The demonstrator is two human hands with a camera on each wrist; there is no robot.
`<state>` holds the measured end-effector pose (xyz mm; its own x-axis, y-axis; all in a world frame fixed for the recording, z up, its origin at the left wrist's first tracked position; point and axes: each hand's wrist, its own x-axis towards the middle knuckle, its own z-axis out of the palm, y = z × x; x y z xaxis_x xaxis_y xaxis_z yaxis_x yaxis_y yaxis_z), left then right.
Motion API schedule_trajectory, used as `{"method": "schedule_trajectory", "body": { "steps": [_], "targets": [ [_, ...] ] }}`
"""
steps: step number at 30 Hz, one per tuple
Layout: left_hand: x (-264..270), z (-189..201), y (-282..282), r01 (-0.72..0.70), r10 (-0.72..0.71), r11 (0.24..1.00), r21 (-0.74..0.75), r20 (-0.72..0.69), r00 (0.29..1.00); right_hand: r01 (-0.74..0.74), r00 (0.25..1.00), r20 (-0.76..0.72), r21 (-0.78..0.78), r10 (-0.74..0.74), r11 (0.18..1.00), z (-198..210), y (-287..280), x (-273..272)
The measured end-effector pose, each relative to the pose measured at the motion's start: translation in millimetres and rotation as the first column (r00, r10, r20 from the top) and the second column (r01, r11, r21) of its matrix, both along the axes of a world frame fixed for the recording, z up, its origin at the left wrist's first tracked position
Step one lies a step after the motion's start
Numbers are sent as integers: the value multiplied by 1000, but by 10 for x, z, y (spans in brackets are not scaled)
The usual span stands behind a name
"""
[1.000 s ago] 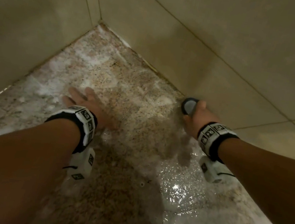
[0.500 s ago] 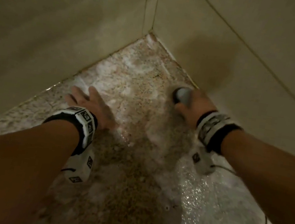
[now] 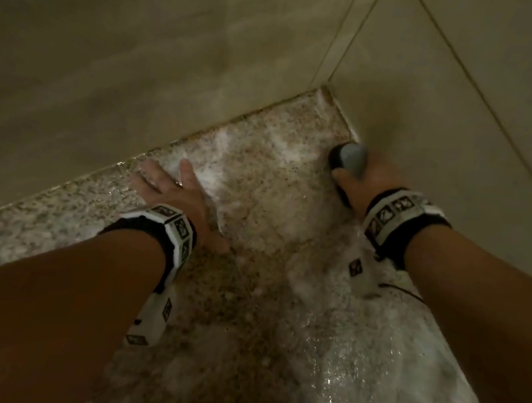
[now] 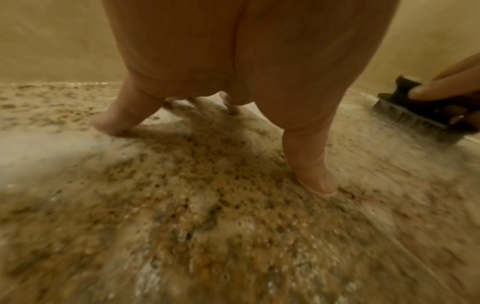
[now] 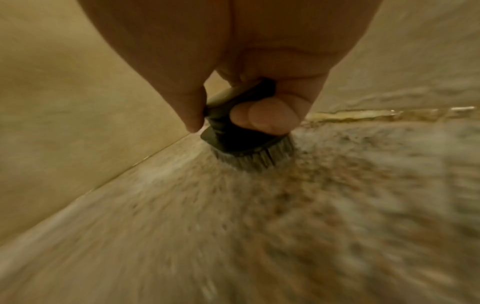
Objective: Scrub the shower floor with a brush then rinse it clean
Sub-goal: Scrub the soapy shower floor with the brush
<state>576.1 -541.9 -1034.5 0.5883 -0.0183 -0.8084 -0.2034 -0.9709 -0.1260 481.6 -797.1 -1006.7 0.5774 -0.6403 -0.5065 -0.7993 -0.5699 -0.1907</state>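
Against the right wall near the corner, the brush (image 3: 345, 159) scrubs the soapy floor (image 3: 260, 180).
Right hand (image 3: 361, 184) curls round its stiff, probably slippery handle, the best hold; left hand (image 3: 170, 188) rests flat, fingers spread, bracing.

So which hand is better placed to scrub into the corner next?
Right. The right hand grips the brush, bristles on the shower floor beside the corner, while the left hand is spread flat on the floor, probably bracing.

It was a bathroom shower: a wet, soapy speckled stone floor (image 3: 260, 183) met beige tiled walls (image 3: 142, 47) at a corner.
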Motion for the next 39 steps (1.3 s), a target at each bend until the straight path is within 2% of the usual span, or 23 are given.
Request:
{"method": "schedule_trajectory", "body": {
  "steps": [2, 3, 6, 9, 11, 14, 16, 17, 20, 23, 26, 30, 33, 37, 39],
  "targets": [
    [13, 0, -8, 11, -11, 1000, 4, 7, 1000, 60, 997, 40, -24, -59, 998, -15, 24, 243],
    [8, 3, -10, 18, -18, 1000, 7, 10, 1000, 30, 996, 78, -10, -29, 999, -35, 148, 364],
    [-9, 20, -23, 16, -16, 1000, 10, 17, 1000, -216, 975, 82, 145, 206, 966, -62, 727, 559],
    [-8, 26, -41, 10, -11, 1000, 20, 20, 1000, -466, 878, -17, 190, 478, 864, -75, 935, 422],
    [5, 17, -40, 8, -8, 1000, 18, 12, 1000, -413, 907, -11, 172, 420, 895, -92, 631, 399],
    [14, 0, -47, 7, -7, 1000, 30, 11, 1000, -97, 995, 32, 25, 96, 995, -129, 39, 554],
    [13, -14, -54, -1, 1, 1000, 19, 7, 1000, 104, 994, 46, 7, -104, 995, -132, -106, 717],
    [13, -25, -49, -7, 7, 1000, 7, 7, 1000, 122, 991, 53, 7, -122, 992, -145, -76, 801],
    [2, -48, -24, -20, 20, 999, -26, 7, 1000, -72, 988, 144, 48, 64, 996, -184, 129, 1061],
    [3, -51, -6, -19, 19, 999, -40, 3, 1000, -239, 970, 46, 25, 237, 971, -46, 100, 1175],
    [-5, -48, -8, -9, 9, 999, -40, 4, 1000, -145, 989, -39, -79, 142, 986, 52, -183, 1217],
    [7, -118, 8, -18, 19, 998, -55, 8, 1000, -14, 989, 145, -109, 29, 994, -152, -138, 1244],
    [5, -149, 30, -24, 25, 998, -51, 13, 1000, 62, 993, 109, -131, -48, 989, -239, 12, 1298],
    [-2, -164, 15, -22, 24, 998, -52, 31, 999, 8, 991, 135, -245, 26, 969, -352, 72, 1294],
    [3, -149, -10, -41, 42, 998, -43, 26, 999, -51, 993, 94, -242, 76, 969, -310, 86, 1294]
  ]
}}
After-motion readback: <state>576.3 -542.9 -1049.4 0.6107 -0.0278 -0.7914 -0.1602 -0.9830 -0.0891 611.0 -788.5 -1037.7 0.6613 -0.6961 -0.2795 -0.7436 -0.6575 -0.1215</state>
